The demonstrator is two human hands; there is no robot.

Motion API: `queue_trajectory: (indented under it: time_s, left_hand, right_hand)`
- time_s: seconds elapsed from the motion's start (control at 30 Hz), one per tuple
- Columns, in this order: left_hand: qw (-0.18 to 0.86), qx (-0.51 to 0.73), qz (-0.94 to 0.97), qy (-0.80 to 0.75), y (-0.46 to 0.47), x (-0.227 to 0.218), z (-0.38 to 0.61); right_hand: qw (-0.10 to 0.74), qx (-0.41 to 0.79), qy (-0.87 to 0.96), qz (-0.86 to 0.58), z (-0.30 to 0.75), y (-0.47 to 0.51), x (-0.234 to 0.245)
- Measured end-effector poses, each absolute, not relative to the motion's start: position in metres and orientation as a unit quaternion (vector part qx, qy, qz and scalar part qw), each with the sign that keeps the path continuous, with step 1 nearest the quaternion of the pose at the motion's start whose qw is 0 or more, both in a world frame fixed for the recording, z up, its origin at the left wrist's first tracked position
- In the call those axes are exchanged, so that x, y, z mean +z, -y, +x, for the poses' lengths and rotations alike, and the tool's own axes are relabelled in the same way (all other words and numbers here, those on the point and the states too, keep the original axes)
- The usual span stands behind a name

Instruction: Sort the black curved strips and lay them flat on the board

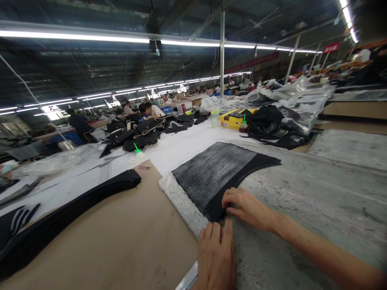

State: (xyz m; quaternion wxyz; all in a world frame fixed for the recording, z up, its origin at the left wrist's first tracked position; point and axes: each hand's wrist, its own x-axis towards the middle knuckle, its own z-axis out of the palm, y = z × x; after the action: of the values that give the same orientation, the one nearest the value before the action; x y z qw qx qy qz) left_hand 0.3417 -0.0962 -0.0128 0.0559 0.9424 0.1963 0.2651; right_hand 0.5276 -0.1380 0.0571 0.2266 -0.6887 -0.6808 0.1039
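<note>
A black fabric piece [216, 169] with a greyish, brushed-looking upper face lies flat on a worn grey slab [302, 217]. It has a curved edge on the right, and its near edge looks layered. My right hand [246, 207] is closed at that near edge, thumb and fingers pinching the cloth. Just below the near corner is my left hand [215, 251], its fingers bent together and touching the corner; the thumb is hidden and the index fingertip is blurred. A shiny silver band [189, 276] shows beside the left wrist.
A brown board [115, 233] adjoins the slab, bearing a stack of curved black pieces [90, 201]. Green-tipped bottles [137, 151], a yellow box [236, 117], black bags [145, 131] and clear plastic [290, 100] stand or lie beyond. Other people [152, 109] sit farther back.
</note>
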Motion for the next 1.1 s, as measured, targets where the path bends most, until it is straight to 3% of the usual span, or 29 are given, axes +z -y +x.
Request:
queue_trajectory:
  time_s: [0.7,0.87,1.1]
  left_hand:
    - [0.097,0.235,0.923,-0.29,0.101,-0.001,0.371]
    - [0.081,0.256,0.921,-0.283,0.107,-0.012,0.375]
    - [0.054,0.336,0.901,-0.27,0.104,-0.042,0.384]
  right_hand:
    - [0.207,0.159,0.707,-0.658,0.538,0.132,0.063]
    - [0.267,0.15,0.677,-0.669,0.538,0.122,0.062]
    - [0.423,0.108,0.556,-0.707,0.57,0.087,0.072]
